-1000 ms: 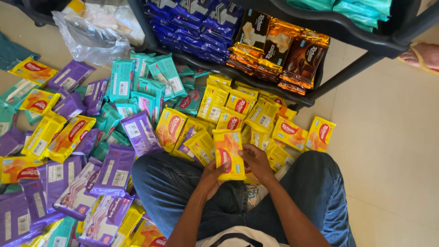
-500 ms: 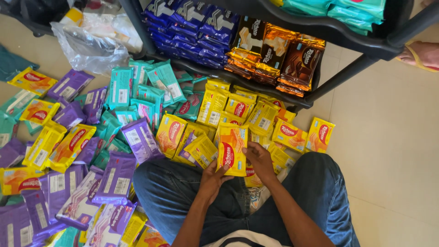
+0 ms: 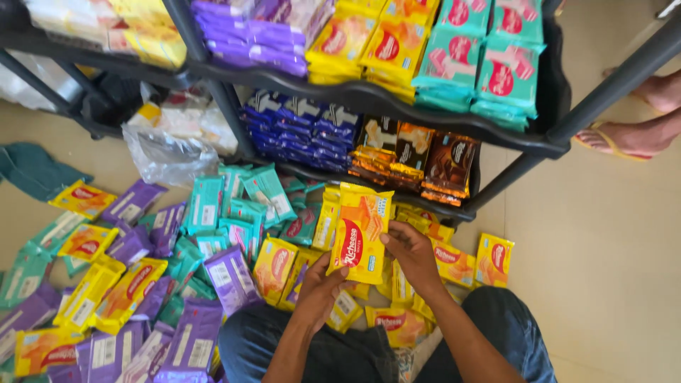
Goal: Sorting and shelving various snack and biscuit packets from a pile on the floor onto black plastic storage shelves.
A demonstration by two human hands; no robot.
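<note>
Both hands pinch a small stack of yellow foil wafer packets. The left hand grips the lower edge, thumb on the front; the right hand clamps the right edge, fingers curled behind. The stack is held upright, above the knees. Step in hand, by judgement: squaring a gathered bundle. Just beyond the fingertips lies the black plastic rack shelf; placement there requires a level forward reach. Loose purple, teal and yellow packets cover the floor left of the fingers.
</note>
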